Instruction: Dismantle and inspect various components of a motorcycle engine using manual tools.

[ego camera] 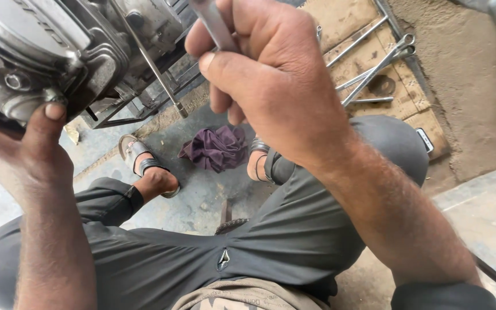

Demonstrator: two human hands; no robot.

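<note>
**Two hands at a grey engine, seen from above**

A person in dark grey trousers (pixel 294 229) squats over a stained concrete floor (pixel 202 195), knees wide, sandalled feet planted on either side of a crumpled purple rag (pixel 216 148). The metal engine (pixel 47 46) fills the upper left corner of the frame, its ribbed grey casing close to the camera. The left hand (pixel 27 152) presses up against the engine's lower edge, thumb flat on the casing; the other fingers are hidden behind it, so how tightly they close cannot be told. The right hand (pixel 271 69), at top centre, is curled in a fist around the handle of a silver metal tool (pixel 213 23), thumb laid across the fingers; the tool's working end runs out of the top of the frame. A thin steel rod (pixel 153 66) slants down from the engine toward the floor. To the right, on a worn wooden board (pixel 374 57), several long spanners (pixel 374 72) lie in a loose fan, well apart from both hands.
</note>
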